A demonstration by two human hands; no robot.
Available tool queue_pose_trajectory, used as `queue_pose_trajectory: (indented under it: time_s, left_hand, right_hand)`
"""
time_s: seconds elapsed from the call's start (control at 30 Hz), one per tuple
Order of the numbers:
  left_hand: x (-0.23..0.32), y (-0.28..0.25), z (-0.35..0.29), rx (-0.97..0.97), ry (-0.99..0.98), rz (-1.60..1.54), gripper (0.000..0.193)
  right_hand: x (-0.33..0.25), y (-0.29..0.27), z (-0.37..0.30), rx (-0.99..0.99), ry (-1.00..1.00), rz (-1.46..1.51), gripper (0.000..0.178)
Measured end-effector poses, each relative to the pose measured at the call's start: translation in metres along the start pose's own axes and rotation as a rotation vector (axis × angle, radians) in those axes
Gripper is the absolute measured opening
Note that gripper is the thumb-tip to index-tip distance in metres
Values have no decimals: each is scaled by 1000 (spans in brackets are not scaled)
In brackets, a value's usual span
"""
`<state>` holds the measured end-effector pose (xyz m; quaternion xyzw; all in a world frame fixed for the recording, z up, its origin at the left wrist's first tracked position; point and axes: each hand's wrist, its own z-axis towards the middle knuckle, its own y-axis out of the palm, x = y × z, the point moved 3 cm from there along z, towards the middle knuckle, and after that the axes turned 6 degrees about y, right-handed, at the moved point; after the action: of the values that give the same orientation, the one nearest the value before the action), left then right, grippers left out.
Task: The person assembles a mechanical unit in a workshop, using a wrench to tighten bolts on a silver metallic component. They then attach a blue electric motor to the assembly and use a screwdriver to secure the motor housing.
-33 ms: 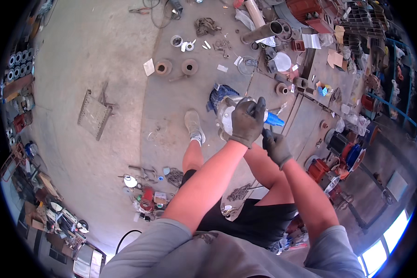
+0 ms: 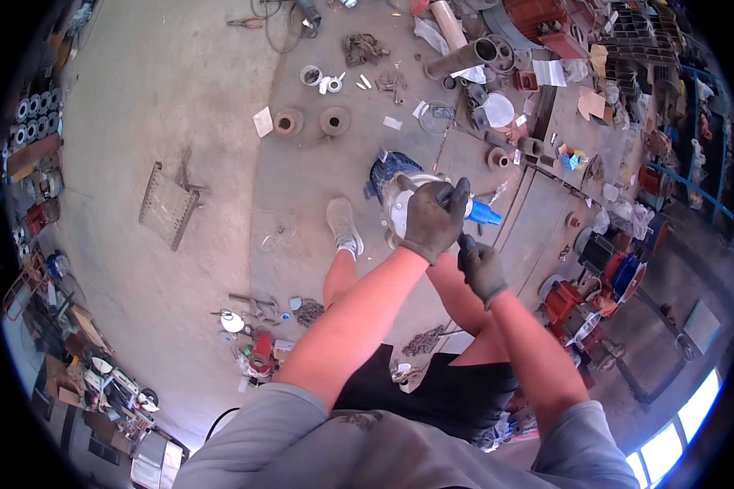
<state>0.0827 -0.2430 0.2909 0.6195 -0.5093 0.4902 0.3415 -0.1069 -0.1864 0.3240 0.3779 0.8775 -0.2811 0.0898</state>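
Observation:
A motor-like machine (image 2: 394, 173) with a blue ribbed housing and a silver-grey flange stands on the floor in front of me. A bright blue tapered piece (image 2: 483, 213) sticks out to its right. My left hand (image 2: 434, 216), in a dark grey glove, lies over the flange, its fingers curled around the part beside the blue piece; what lies under the palm is hidden. Just below the blue piece and apart from it, my gloved right hand (image 2: 484, 270) is closed, thumb upward. Whatever it holds, if anything, cannot be made out.
Two rusty flanged parts (image 2: 334, 121) stand beyond the machine. A metal pipe (image 2: 463, 59) and loose parts lie far right. Orange and blue machines (image 2: 624, 273) line the right side. A toothed metal plate (image 2: 168, 205) lies left; a chain (image 2: 422, 341) rests near my legs.
My right hand has shifted slightly down and left, a little farther from the blue tapered piece. My left hand stays on the machine.

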Motion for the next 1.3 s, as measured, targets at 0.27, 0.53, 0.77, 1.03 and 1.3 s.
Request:
queue_pose_trajectory:
  time_s: [0.27,0.53,0.77,1.03,1.3]
  left_hand:
    - [-3,-30,33,-864,104,165,62]
    - [-15,-42,-26,-89,-115,-50,34]
    - [14,-19,-59,353,-69,-241,35]
    - [-13,-21,-38,350,-129,-336,33]
    - [-18,-14,-20,338,1,0,29]
  right_hand:
    - [-45,151,-57,142,244,775,89]
    - [-38,-1,-1,-156,-132,-408,72]
    - [-160,-75,62,-293,-555,-1323,54]
    - [-85,-33,14,-221,-196,-639,44]
    - [-114,-50,28,-382,-370,-729,48]
